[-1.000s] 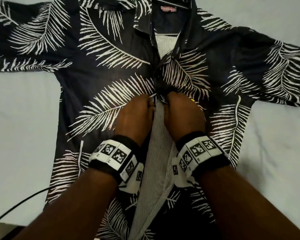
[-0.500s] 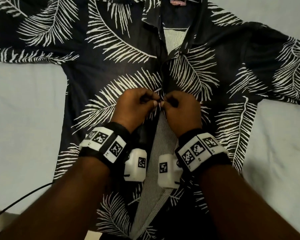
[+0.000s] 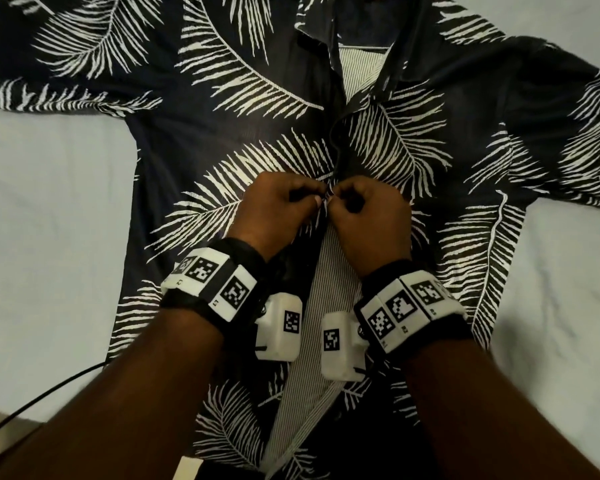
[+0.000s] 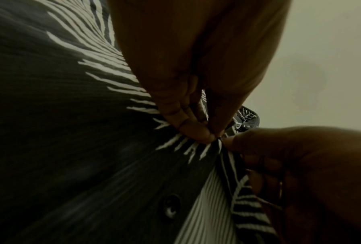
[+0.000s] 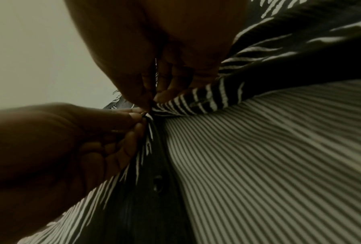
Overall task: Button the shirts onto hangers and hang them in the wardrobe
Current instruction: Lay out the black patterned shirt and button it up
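Shirt [image 3: 222,140] flat, frame centre, both hands pinching placket edges together: L hand [image 3: 278,206], R hand [image 3: 368,209]; risk: button slips hole, misaligned w/ next button [image 4: 171,208].

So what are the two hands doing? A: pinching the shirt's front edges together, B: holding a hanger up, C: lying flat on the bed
A: the left hand and right hand both pinch the leaf-print shirt at its open front, fingers meeting mid-chest.
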